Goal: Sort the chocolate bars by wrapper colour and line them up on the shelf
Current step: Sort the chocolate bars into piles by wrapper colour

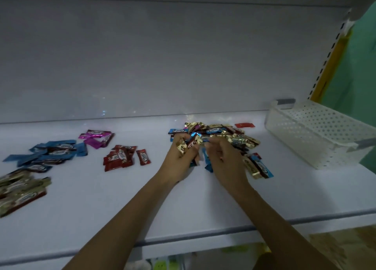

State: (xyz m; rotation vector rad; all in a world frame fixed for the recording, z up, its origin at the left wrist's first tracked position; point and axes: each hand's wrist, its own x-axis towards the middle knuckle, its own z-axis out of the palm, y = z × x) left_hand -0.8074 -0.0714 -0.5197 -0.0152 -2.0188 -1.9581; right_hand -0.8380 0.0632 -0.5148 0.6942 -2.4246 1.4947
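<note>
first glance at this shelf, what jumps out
The left hand and right hand dig into a glittering mixed pile right of the middle of the shelf; the left hand grips a small bunch. Sorted blue bars, pink bars, red bars and gold bars lie leftward; a white basket stands far right.

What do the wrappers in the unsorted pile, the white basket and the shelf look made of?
Wrappers in the unsorted pile: likely metallised foil film, glossy; crinkled with bright glints. White basket: moulded plastic, matte; regular perforations through its walls. Shelf: smooth white, faintly reflective, probably painted metal; cannot confirm.
</note>
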